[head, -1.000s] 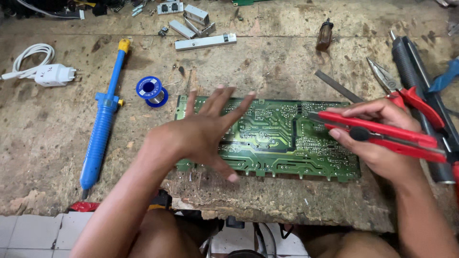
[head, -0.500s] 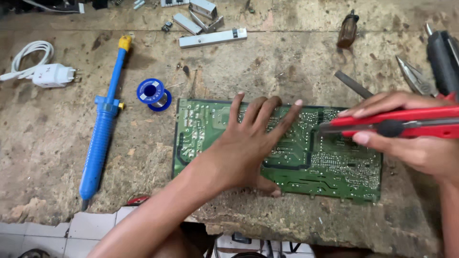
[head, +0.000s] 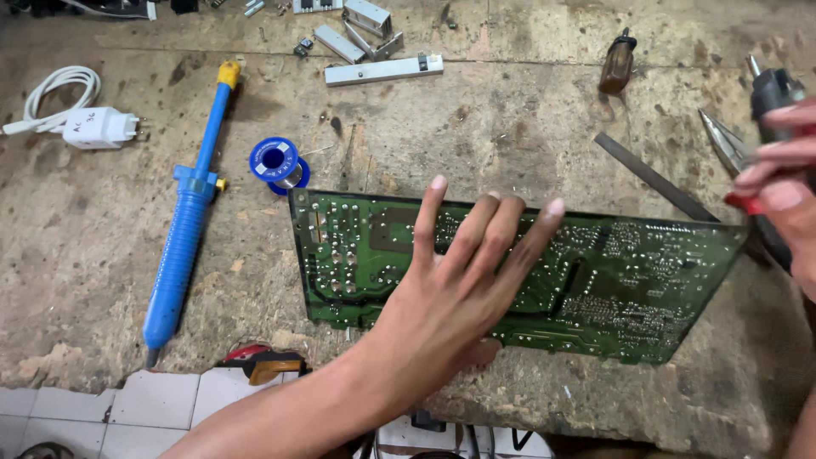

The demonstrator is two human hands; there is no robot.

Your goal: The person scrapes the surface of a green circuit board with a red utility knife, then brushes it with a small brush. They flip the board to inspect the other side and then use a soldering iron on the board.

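A green circuit board [head: 357, 255] lies solder side up on the worn wooden bench [head: 476, 127]. My left hand [head: 459, 289] rests on its middle with fingers spread flat and the thumb tucked at the board's near edge. My right hand [head: 786, 191] is at the right edge of the view, off the board, its fingers curled around a red-handled tool [head: 741, 202] that is mostly hidden. Metal plier tips [head: 722, 140] stick out just left of those fingers.
A blue desoldering pump [head: 183, 246] and a blue solder spool [head: 276, 161] lie left of the board. A white charger [head: 98, 127] sits far left. A metal file [head: 654, 178], a brown-handled screwdriver [head: 616, 64], a black tool [head: 769, 89] and metal strips [head: 382, 68] lie beyond.
My right hand has drawn the red-handled tool off the board toward the right edge of the view. My left hand stays spread on the board, which now looks slightly turned.
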